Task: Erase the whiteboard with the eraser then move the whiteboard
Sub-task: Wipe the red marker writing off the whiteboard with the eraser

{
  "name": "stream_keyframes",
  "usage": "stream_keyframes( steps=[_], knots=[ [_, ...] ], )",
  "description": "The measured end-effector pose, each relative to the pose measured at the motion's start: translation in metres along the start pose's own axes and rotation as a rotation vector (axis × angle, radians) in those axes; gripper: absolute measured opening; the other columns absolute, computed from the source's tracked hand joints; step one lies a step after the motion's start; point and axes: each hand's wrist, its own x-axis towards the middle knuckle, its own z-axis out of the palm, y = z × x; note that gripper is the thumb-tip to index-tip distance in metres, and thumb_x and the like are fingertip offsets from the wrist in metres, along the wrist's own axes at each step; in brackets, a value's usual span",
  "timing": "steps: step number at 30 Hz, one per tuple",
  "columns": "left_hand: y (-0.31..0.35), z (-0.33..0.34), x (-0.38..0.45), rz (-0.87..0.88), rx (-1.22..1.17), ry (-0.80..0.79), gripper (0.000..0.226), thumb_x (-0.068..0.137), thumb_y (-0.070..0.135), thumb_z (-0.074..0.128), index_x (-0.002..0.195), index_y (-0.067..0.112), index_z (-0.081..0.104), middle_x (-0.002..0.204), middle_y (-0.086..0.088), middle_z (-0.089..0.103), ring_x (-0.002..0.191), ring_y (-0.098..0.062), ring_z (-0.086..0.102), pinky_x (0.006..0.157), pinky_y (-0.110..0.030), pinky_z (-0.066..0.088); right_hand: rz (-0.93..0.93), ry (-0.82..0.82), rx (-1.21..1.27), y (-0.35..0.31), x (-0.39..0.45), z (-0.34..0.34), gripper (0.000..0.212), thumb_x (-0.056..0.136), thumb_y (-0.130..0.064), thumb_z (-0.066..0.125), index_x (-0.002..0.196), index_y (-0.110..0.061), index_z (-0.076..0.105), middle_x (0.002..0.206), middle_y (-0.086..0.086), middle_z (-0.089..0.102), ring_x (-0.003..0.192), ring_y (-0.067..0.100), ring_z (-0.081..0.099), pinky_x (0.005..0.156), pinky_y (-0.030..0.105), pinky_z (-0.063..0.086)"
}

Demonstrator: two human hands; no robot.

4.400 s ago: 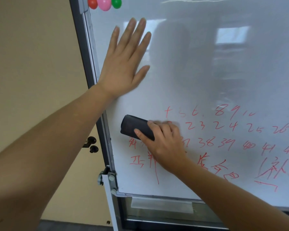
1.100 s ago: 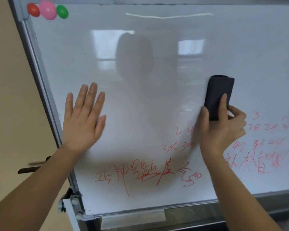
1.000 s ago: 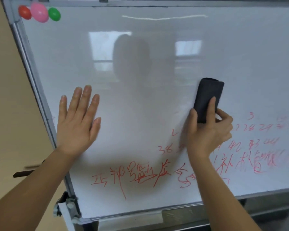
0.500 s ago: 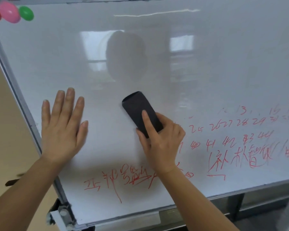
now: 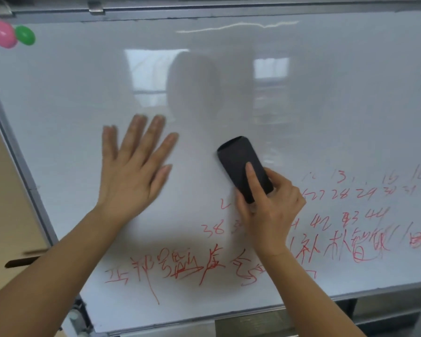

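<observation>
A large whiteboard (image 5: 314, 93) in a grey frame fills the view, its upper part wiped clean. Red handwriting (image 5: 338, 229) remains in rows of numbers at the right and a line of characters along the bottom. My right hand (image 5: 269, 210) grips a black eraser (image 5: 243, 167) and holds it against the board near the centre, tilted up and left. My left hand (image 5: 134, 171) lies flat on the board to the left of the eraser, fingers spread and straight.
Pink (image 5: 1, 32) and green (image 5: 24, 35) magnets sit in the board's top left corner. A metal tray rail (image 5: 253, 323) runs under the bottom edge. A beige wall (image 5: 7, 215) shows past the board's left frame, with a bracket at the lower left corner (image 5: 77, 319).
The eraser has swept across the number rows, leftward and then a little back right, and most numbers on the left are gone. My left hand stays flat on the board.
</observation>
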Motion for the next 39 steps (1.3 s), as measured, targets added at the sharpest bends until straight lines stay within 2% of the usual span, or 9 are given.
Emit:
stream_keyframes(
  steps=[4,8,14,23,29,34,39],
  knots=[
    [0.022,0.001,0.025,0.064,-0.025,0.006,0.053,0.104,0.038,0.033,0.153,0.018,0.028,0.159,-0.01,0.021,0.148,-0.026,0.005,0.116,-0.058,0.0,-0.021,-0.025,-0.037,0.03,0.002,-0.008,0.049,0.088,-0.034,0.063,0.133,-0.031,0.045,0.114,0.015,0.058,0.089,0.027,0.046,0.075,0.041,0.035],
    [0.041,0.007,0.033,0.113,-0.02,-0.043,0.052,0.105,0.04,0.03,0.153,0.019,0.031,0.158,-0.012,0.027,0.147,-0.03,0.019,0.115,-0.062,0.01,0.013,-0.013,-0.052,0.053,0.004,-0.015,0.048,0.088,-0.034,0.063,0.133,-0.031,0.047,0.114,0.015,0.058,0.089,0.028,0.048,0.077,0.041,0.034],
    [0.044,0.011,0.034,0.106,-0.001,-0.068,0.053,0.106,0.041,0.027,0.154,0.02,0.025,0.159,-0.011,0.023,0.147,-0.03,0.017,0.116,-0.061,0.011,0.041,-0.002,-0.067,0.073,0.012,-0.017,0.052,0.085,-0.033,0.066,0.133,-0.03,0.048,0.113,0.016,0.058,0.091,0.028,0.049,0.077,0.043,0.036],
    [0.045,0.013,0.032,0.111,0.005,-0.063,0.053,0.106,0.039,0.029,0.154,0.018,0.023,0.158,-0.013,0.026,0.146,-0.032,0.019,0.115,-0.062,0.012,0.106,-0.03,0.023,0.044,-0.006,-0.009,0.054,0.084,-0.036,0.067,0.133,-0.03,0.045,0.113,0.016,0.059,0.095,0.026,0.047,0.079,0.042,0.036],
    [0.043,0.013,0.031,0.103,0.018,-0.061,0.051,0.106,0.036,0.025,0.154,0.018,0.02,0.158,-0.012,0.026,0.146,-0.03,0.018,0.116,-0.06,0.011,-0.049,-0.031,0.041,0.034,-0.021,-0.005,0.05,0.086,-0.034,0.068,0.131,-0.028,0.048,0.109,0.016,0.064,0.092,0.026,0.049,0.076,0.04,0.035],
    [0.046,0.015,0.033,0.092,0.016,-0.059,0.051,0.106,0.035,0.024,0.154,0.019,0.02,0.158,-0.011,0.026,0.146,-0.029,0.017,0.116,-0.059,0.011,-0.182,-0.087,0.059,0.032,-0.04,-0.003,0.042,0.092,-0.036,0.061,0.131,-0.027,0.048,0.107,0.017,0.065,0.083,0.03,0.057,0.075,0.039,0.035],
    [0.044,0.014,0.032,0.098,0.019,-0.053,0.051,0.105,0.034,0.027,0.153,0.018,0.024,0.157,-0.012,0.029,0.146,-0.03,0.019,0.115,-0.06,0.013,-0.283,-0.134,0.104,0.024,-0.058,-0.004,0.046,0.089,-0.035,0.066,0.131,-0.029,0.048,0.115,0.012,0.051,0.082,0.029,0.056,0.074,0.038,0.035]
  ],
)
